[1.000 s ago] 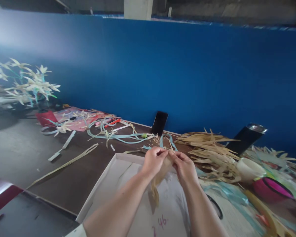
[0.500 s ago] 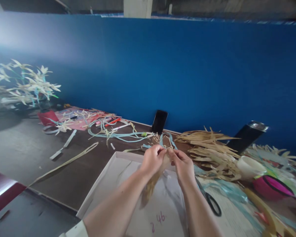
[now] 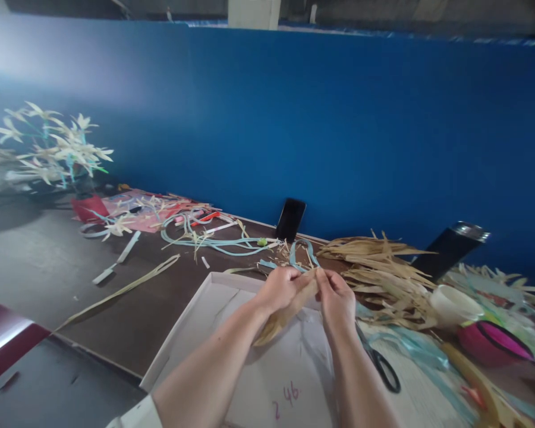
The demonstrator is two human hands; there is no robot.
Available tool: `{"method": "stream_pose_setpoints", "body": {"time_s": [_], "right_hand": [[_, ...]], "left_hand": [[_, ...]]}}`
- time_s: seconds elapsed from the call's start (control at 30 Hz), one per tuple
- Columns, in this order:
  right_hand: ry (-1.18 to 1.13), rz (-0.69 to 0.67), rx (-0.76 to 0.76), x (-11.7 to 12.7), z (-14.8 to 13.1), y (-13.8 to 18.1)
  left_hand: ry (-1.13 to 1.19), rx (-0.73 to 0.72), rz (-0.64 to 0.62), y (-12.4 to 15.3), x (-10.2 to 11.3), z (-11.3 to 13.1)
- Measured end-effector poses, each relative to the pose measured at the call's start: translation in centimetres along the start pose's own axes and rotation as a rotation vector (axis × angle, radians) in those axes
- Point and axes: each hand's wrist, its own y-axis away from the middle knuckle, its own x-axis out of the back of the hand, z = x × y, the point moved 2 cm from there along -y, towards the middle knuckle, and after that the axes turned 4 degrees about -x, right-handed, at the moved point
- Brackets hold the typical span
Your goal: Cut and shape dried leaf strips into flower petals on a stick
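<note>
A tan strip of dried leaf (image 3: 284, 318) runs between my hands above a shallow white box lid (image 3: 289, 362). My left hand (image 3: 280, 291) is closed on the strip, with its fingers pinched along the upper part. At the strip's top end, the thumb and fingertips of my right hand (image 3: 337, 298) pinch it. The lower end of the strip hangs free toward the lid, on which purple figures are written. My fingertips partly hide the strip's upper end.
A pile of dried leaves (image 3: 378, 279) lies right of my hands, near a leaning black flask (image 3: 450, 251) and a white cup (image 3: 455, 304). Black-handled scissors (image 3: 386, 368) lie beside the lid. A phone (image 3: 290, 220) leans on the blue wall; pale blue cords (image 3: 223, 244) lie left.
The strip has swung to a more slanted position, and more of it shows between my hands. My right hand has moved slightly right, away from the left. Both still grip it.
</note>
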Motion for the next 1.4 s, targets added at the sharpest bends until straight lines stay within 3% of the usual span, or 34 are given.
{"method": "stream_pose_setpoints", "body": {"time_s": [0.17,0.23,0.37,0.53,0.6,0.7,0.83,0.9,1.13,1.4], "right_hand": [[-0.372,-0.260,-0.181,-0.9,-0.1,0.2],[-0.471,-0.288,-0.245,-1.1,-0.1,0.2],[-0.488,-0.186,-0.276,-1.0,0.4,-0.1],[-0.369,0.029,-0.245,-0.3,1.4,-0.6],[-0.340,0.056,-0.255,-0.1,1.4,-0.6],[-0.419,-0.034,-0.264,-0.2,0.8,-0.2],[-0.571,-0.337,-0.326,-1.2,-0.2,0.7],[-0.639,-0.411,-0.381,-1.7,-0.4,0.9],[-0.737,-0.158,-0.430,-1.7,0.2,0.2],[-0.801,-0.210,-0.403,-1.1,-0.3,0.3]], "left_hand": [[0.027,0.025,0.053,0.2,0.0,0.3],[0.025,0.013,0.067,0.4,-0.3,0.4],[0.008,0.001,0.069,0.6,-0.6,0.4],[0.032,0.107,-0.092,0.7,-0.3,0.2],[0.040,0.135,-0.110,0.7,0.0,0.1],[0.059,0.156,-0.082,0.6,0.1,-0.1],[0.158,0.144,-0.014,0.5,-0.2,-0.3],[0.215,0.114,0.002,0.5,-0.4,-0.1],[0.177,0.111,-0.035,0.8,-1.2,0.7],[0.163,0.126,-0.024,0.9,-1.0,0.8]]}}
